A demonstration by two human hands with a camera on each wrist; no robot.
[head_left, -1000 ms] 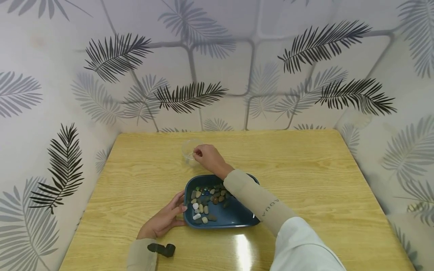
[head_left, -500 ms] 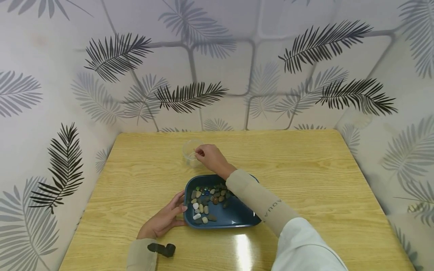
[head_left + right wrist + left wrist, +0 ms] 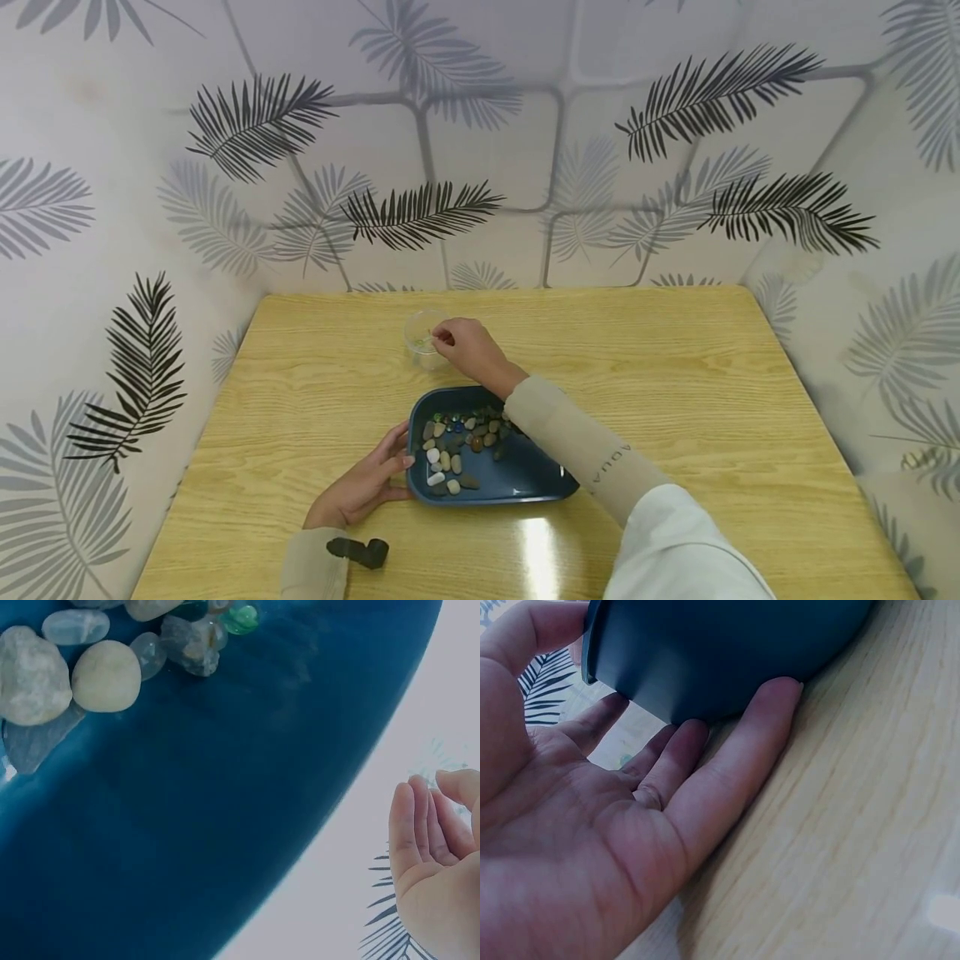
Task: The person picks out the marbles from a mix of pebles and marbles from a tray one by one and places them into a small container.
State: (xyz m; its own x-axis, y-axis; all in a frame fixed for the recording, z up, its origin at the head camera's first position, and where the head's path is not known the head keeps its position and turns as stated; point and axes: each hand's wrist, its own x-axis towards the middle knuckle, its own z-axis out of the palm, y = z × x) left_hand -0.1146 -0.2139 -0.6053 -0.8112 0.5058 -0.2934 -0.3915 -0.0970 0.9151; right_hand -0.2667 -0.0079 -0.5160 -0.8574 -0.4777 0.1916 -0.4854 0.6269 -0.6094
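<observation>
My left hand [image 3: 363, 483] grips the left end of a dark blue tray [image 3: 517, 483], thumb at the rim and the other fingers against the outer wall; the left wrist view shows them spread below the rim. Inside the tray lie pebbles [image 3: 450, 462] and shiny glass stones [image 3: 457, 427], mostly at its left and back. Beyond it stands a small clear bowl [image 3: 417, 327], with a faint greenish bit visible in it. My right hand [image 3: 468, 343] hovers at the bowl's right rim. In the right wrist view its fingers [image 3: 403, 821] are nearly straight, thumb apart from them, with nothing visible between.
Everything stands on a wooden table [image 3: 675, 400] with pale leaf-patterned walls [image 3: 480, 142] behind and at both sides. My right forearm [image 3: 577, 442] crosses over the tray's right part and hides some of it.
My right hand has drawn slightly to the right at the bowl's rim, its forearm shifting right too. A greenish bit now shows in the bowl. The left hand and tray stay put.
</observation>
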